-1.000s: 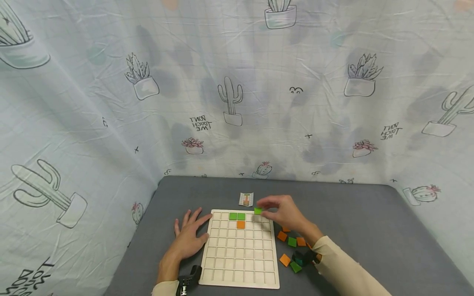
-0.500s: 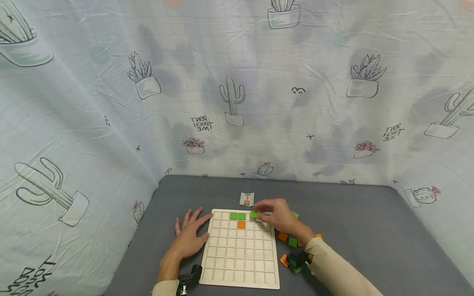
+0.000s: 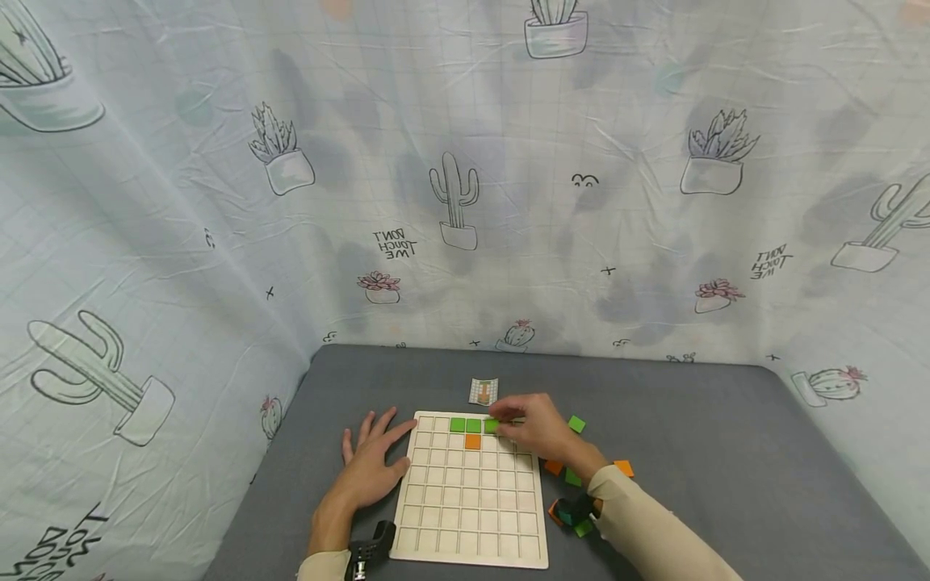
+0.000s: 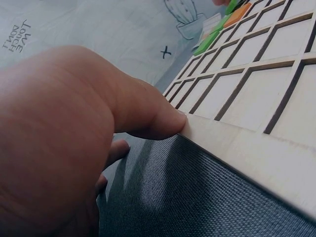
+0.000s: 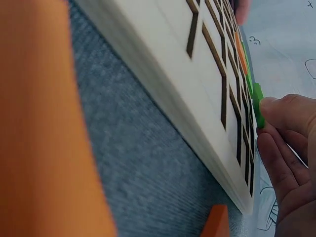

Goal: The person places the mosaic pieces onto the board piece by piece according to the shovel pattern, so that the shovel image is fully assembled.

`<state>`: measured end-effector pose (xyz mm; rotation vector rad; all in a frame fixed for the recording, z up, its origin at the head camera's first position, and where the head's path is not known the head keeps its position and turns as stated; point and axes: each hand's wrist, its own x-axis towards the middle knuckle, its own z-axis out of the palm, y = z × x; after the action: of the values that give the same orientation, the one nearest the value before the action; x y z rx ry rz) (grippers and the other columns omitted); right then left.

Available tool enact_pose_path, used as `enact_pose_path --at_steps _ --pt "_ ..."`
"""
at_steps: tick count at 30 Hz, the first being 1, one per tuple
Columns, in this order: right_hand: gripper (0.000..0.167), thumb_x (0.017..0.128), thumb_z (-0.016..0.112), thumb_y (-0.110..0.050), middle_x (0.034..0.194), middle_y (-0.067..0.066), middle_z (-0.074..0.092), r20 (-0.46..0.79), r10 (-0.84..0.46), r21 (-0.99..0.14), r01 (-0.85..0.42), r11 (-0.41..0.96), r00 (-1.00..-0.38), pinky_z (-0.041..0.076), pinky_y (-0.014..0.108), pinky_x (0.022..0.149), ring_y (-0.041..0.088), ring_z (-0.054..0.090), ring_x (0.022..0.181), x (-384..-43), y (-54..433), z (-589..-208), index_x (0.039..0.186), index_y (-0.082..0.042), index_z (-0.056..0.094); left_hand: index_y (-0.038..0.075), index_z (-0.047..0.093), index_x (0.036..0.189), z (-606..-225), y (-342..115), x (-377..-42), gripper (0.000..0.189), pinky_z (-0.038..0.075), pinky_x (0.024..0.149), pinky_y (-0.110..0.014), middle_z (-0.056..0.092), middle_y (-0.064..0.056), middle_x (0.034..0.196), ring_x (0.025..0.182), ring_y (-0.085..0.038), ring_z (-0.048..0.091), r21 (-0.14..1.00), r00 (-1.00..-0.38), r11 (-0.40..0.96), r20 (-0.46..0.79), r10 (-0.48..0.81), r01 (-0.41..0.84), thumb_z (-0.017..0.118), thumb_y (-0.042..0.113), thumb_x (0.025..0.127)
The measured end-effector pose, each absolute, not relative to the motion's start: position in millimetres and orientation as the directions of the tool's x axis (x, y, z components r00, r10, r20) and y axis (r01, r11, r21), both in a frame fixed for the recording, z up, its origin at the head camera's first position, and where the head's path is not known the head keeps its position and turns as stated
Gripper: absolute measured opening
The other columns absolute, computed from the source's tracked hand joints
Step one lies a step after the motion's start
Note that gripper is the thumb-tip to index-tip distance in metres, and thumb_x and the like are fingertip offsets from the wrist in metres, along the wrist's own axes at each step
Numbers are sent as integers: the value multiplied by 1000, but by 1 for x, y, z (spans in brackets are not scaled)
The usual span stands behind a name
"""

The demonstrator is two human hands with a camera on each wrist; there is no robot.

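A pale wooden grid board lies on the grey table. Two green square tiles sit side by side in its far row, with an orange tile below the right one. My right hand pinches another green tile at the far row, just right of that pair. In the right wrist view the held green tile is tilted between thumb and fingers. My left hand lies with spread fingers along the board's left side, and its thumb touches the board's edge.
A small printed card with a coloured grid pattern lies beyond the board. Right of the board are several loose orange and green tiles, among them a green tile and an orange tile, partly hidden by my right arm. A patterned curtain hangs behind the table.
My right hand has moved left along the far row with the green tile, bringing it beside the green pair. Its arm has uncovered loose tiles on the right. The left hand stays put.
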<state>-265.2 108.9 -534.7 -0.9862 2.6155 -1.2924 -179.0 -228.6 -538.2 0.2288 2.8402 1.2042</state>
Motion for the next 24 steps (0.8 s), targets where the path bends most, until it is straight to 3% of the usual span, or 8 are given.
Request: enact_pose_path --at_steps 24 --pt "33 99 80 -6 126 7 81 213 -586 -672 -552 494 -782 66 32 95 24 79 112 -263 101 -535 133 -8 78 18 62 157 -538 -228 -179 62 -13 124 -82 33 -22 177 167 -56 8 713 -989 693 6 149 109 74 7 97"
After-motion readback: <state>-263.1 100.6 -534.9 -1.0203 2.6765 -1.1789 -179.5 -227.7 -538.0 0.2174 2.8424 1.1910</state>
